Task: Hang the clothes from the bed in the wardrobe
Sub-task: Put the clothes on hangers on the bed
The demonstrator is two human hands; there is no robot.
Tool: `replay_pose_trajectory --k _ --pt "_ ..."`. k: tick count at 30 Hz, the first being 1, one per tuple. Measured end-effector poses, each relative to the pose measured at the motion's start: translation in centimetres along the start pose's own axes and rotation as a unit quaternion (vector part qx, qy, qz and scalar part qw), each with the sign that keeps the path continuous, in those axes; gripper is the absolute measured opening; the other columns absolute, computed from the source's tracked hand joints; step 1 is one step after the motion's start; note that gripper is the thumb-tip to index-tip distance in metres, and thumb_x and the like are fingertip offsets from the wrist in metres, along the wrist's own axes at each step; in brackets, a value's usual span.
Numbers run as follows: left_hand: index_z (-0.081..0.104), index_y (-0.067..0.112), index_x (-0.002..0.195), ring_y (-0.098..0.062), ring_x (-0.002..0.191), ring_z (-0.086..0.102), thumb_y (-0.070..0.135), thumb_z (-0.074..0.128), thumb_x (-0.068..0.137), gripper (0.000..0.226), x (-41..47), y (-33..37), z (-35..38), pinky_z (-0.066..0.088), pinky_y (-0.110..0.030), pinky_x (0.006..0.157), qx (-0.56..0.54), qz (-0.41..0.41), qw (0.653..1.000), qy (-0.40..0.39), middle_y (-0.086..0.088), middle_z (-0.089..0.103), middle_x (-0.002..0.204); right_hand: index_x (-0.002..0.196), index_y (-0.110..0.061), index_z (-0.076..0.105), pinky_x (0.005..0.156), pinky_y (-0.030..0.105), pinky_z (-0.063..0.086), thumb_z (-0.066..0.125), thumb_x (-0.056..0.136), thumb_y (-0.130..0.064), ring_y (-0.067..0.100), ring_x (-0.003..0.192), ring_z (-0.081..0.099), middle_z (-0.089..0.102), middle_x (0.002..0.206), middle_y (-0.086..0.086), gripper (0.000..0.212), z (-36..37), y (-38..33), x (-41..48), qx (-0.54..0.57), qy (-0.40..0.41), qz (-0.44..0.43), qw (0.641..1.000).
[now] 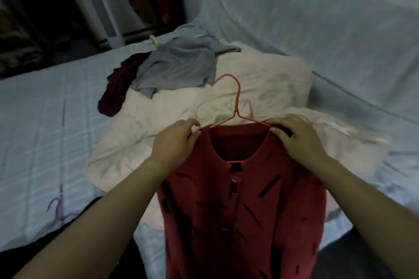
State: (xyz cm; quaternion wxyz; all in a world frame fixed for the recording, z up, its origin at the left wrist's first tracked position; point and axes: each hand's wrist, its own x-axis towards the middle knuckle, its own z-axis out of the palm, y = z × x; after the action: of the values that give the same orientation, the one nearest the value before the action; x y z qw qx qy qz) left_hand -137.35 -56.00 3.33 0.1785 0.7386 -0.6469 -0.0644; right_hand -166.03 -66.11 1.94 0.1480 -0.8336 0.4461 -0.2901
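A red top [244, 206] with dark dashes hangs in front of me on a red wire hanger [237, 106], whose hook points up and away. My left hand [175, 140] pinches the top's left shoulder at the hanger's end. On the right shoulder, my right hand [297, 138] grips the cloth and the hanger's end. Farther up the bed [45, 120] lie a grey garment [176, 70] and a dark maroon garment [115, 93].
A cream sheet or quilt [260, 88] is bunched on the bed under the clothes. Purple hangers [56, 213] lie near the bed's left edge. A white tower fan [99, 7] stands beyond the bed. Pale netting [317, 18] drapes along the right.
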Motion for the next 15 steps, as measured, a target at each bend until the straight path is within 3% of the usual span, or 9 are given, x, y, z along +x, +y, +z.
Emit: replay_pose_trajectory --k 4,6,8,10,12,15 --pt "0.048 0.028 0.131 -0.027 0.115 0.051 0.053 0.044 0.091 0.048 0.7 -2.1 3.2 0.039 -0.044 0.094 0.107 -0.09 0.988 -0.068 -0.003 0.057 0.123 0.119 -0.018 0.062 0.078 0.047 0.048 0.058 0.086 -0.039 0.04 0.096 0.059 0.059 0.112 0.017 0.04 5.6 3.4 1.4 -0.158 -0.115 0.031 0.98" --pt "0.045 0.03 0.134 -0.024 0.122 0.046 0.06 0.037 0.089 0.055 -1.6 -3.3 3.9 0.032 -0.048 0.102 0.1 -0.118 0.984 -0.085 -0.001 0.052 0.129 0.121 -0.014 0.06 0.085 0.053 0.046 0.044 0.086 -0.047 0.041 0.104 0.055 0.057 0.119 0.02 0.051 6.9 2.3 0.7 -0.165 -0.128 0.025 0.978" --pt "0.044 0.031 0.135 -0.022 0.126 0.043 0.07 0.022 0.082 0.069 -5.0 -4.9 3.8 0.029 -0.051 0.105 0.079 -0.154 0.981 -0.091 0.0 0.051 0.133 0.122 -0.01 0.059 0.095 0.058 0.04 0.05 0.088 -0.044 0.041 0.115 0.049 0.054 0.125 0.021 0.049 7.7 0.1 0.1 -0.144 -0.125 0.016 0.982" --pt "0.045 0.032 0.135 -0.021 0.127 0.044 0.071 0.014 0.078 0.076 -9.4 -6.6 3.3 0.031 -0.052 0.104 0.056 -0.194 0.975 -0.089 0.0 0.051 0.133 0.125 -0.01 0.057 0.102 0.06 0.029 0.058 0.089 -0.036 0.039 0.124 0.042 0.049 0.133 0.02 0.045 8.7 -3.0 -0.9 -0.11 -0.139 0.002 0.984" --pt "0.045 0.033 0.135 -0.02 0.126 0.045 0.07 0.017 0.081 0.072 -14.5 -7.5 2.7 0.034 -0.052 0.102 0.043 -0.228 0.969 -0.088 0.001 0.052 0.132 0.132 -0.013 0.052 0.108 0.055 0.023 0.05 0.093 -0.039 0.034 0.13 0.037 0.044 0.14 0.017 0.047 10.0 -6.8 -2.3 -0.066 -0.203 -0.032 0.976" --pt "0.049 0.031 0.133 -0.019 0.121 0.05 0.066 0.027 0.085 0.064 -23.0 -7.5 1.6 0.036 -0.055 0.102 0.022 -0.295 0.954 -0.055 0.001 0.055 0.129 0.134 -0.015 0.05 0.109 0.051 0.027 0.037 0.089 -0.05 0.033 0.131 0.038 0.043 0.142 0.016 0.058 12.9 -12.8 -5.5 -0.035 -0.304 -0.128 0.944"
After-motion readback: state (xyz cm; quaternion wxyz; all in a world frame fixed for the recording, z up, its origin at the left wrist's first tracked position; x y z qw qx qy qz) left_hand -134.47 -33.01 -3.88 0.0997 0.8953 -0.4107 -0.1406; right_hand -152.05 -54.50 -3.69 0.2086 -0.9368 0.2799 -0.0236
